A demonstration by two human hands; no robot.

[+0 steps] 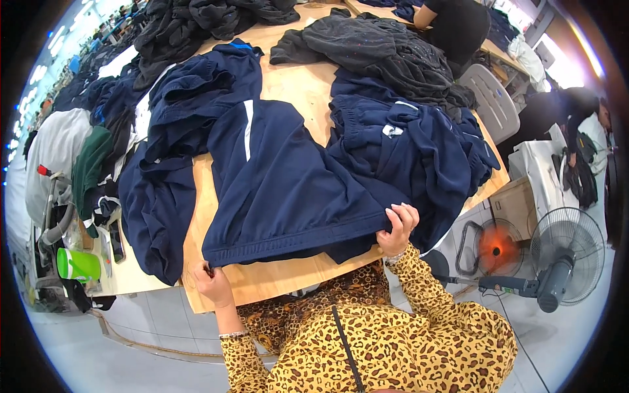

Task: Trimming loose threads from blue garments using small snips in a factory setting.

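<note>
A navy garment [282, 190] with a white stripe lies spread flat on the wooden table [288, 85]. My left hand [209, 278] pinches its near left hem corner at the table's front edge. The near right corner of the same hem is gripped by my right hand [396, 229], fingers curled over the cloth. More navy garments are piled to the right [419, 150] and to the left [177, 98] of it. My sleeves are leopard print.
Dark grey clothes [380, 46] are heaped at the far side. A person in black [458, 23] works at the far right, another stands at the right edge [576, 111]. Two fans [563, 255] stand on the floor right; a green cup [75, 264] is left.
</note>
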